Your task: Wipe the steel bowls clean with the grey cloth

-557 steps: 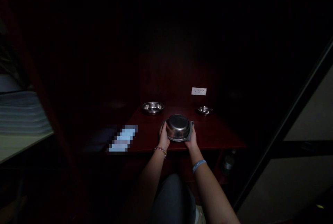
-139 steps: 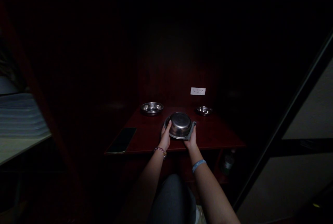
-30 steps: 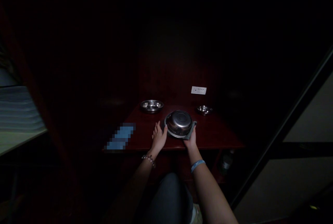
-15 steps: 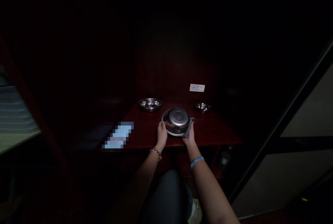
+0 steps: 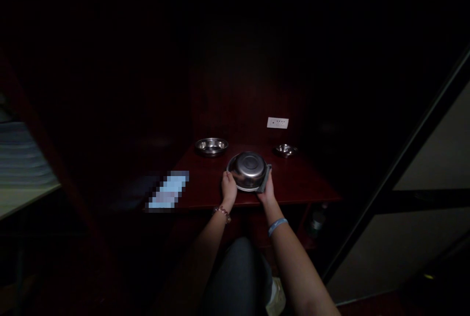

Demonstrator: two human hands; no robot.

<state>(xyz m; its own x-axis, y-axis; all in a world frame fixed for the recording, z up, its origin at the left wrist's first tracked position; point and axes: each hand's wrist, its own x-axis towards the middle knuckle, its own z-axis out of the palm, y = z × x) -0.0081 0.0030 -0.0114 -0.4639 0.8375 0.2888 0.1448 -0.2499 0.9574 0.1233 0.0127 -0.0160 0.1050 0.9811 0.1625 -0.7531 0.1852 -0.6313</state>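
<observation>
A shiny metal bowl [image 5: 249,169] is held upside down over the front part of the dark red shelf [image 5: 205,193], its round base facing up. My left hand [image 5: 229,189] grips its rim on the left side. On the right, my right hand [image 5: 268,190] presses a grey cloth [image 5: 263,181] against the rim, fingers closed around cloth and edge. Behind to the left sits a wider metal bowl [image 5: 212,146], upright. A smaller metal bowl [image 5: 285,150] stands upright behind to the right.
A white power socket [image 5: 278,123] is on the back panel. A pixelated bright rectangle [image 5: 168,191] lies at the shelf's left. Below the right end stands a bottle [image 5: 317,222]. Stacked pale items [image 5: 25,154] rest on a ledge at far left. My knee [image 5: 238,277] is under the shelf.
Both hands and the upside-down bowl stay almost in place, with only a very slight shift left. The cloth remains at the bowl's right rim.
</observation>
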